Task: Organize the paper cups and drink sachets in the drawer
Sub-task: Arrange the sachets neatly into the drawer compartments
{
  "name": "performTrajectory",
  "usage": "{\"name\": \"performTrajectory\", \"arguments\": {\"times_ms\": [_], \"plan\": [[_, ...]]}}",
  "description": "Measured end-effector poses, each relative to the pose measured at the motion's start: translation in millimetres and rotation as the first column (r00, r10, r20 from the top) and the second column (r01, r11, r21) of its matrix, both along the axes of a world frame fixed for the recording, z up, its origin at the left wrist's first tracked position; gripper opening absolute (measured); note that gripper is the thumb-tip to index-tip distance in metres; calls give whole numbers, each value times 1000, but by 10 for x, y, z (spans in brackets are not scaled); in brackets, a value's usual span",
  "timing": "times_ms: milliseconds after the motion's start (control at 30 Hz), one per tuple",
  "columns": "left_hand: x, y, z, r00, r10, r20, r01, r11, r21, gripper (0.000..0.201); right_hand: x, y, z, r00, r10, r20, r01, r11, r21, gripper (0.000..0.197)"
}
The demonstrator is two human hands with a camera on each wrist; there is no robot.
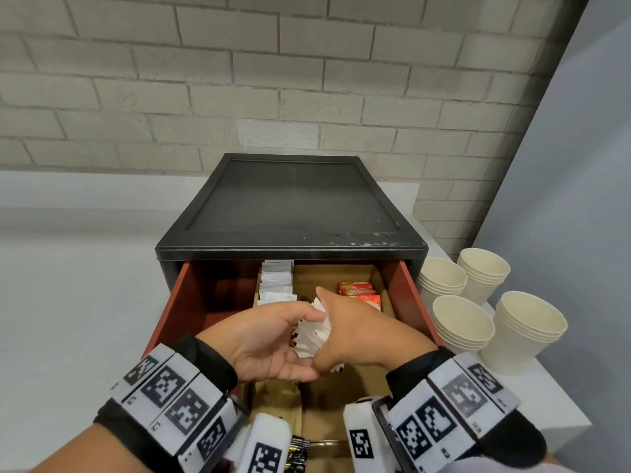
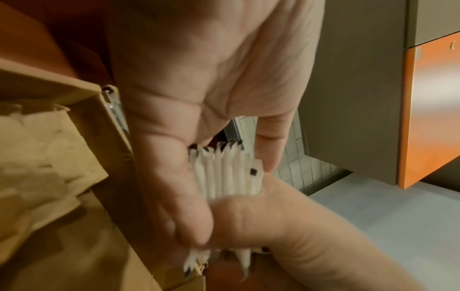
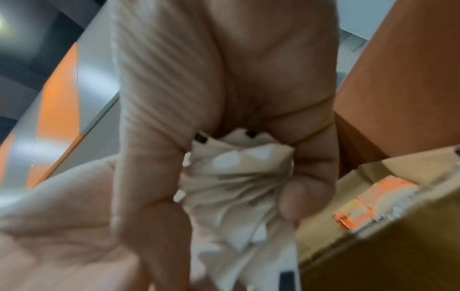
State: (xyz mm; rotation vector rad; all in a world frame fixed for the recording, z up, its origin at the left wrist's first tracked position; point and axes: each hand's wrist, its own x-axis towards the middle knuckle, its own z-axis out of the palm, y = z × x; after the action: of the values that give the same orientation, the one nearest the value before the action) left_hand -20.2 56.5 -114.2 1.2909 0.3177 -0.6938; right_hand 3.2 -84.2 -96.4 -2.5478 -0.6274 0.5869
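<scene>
A bundle of white sachets (image 1: 314, 331) sits over the open drawer (image 1: 177, 302), clamped between your hands. Your right hand (image 1: 362, 331) is curled tight round it; your left hand (image 1: 269, 339) cups it from the other side, thumb on top. Behind, in the drawer's cardboard compartments: more white sachets (image 1: 276, 281) and red ones (image 1: 360, 291). Four stacks of paper cups (image 1: 478, 302) stand on the bench (image 1: 68, 302), right of the drawer.

In my hands I see white paper sachets with small black marks (image 1: 316, 331). The open drawer (image 1: 181, 302) is rust-red under a black cabinet top (image 1: 293, 199); far right lie red-orange sachets (image 1: 360, 292), beside cream paper cups (image 1: 464, 322).
</scene>
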Motion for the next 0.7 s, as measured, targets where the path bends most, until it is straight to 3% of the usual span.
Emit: {"name": "performTrajectory", "arguments": {"times_ms": [67,167,233,300,400,700], "plan": [[2,-7,-3,1000,-14,-26,14,1000,-5,23,-9,-16,73,999,33,7,-32,995,-95,86],[-18,-40,-3,999,-11,-49,7,997,-76,30,-39,-14,185,998,54,31,-48,984,-173,48],[-37,-72,3,998,19,-53,-25,993,-113,28,-77,-14,251,997,56,54,-42,973,-225,40],[-55,-109,19,996,76,-48,-82,988,-131,16,-118,-25,297,992,20,126,13,967,-255,41],[-87,-163,49,991,136,-12,-136,981,-135,14,-166,-33,308,984,-58,169,101,960,-260,51],[-256,-280,152,999,35,29,-31,994,-105,17,-228,20,258,982,-81,173,126,955,-269,58]]}}
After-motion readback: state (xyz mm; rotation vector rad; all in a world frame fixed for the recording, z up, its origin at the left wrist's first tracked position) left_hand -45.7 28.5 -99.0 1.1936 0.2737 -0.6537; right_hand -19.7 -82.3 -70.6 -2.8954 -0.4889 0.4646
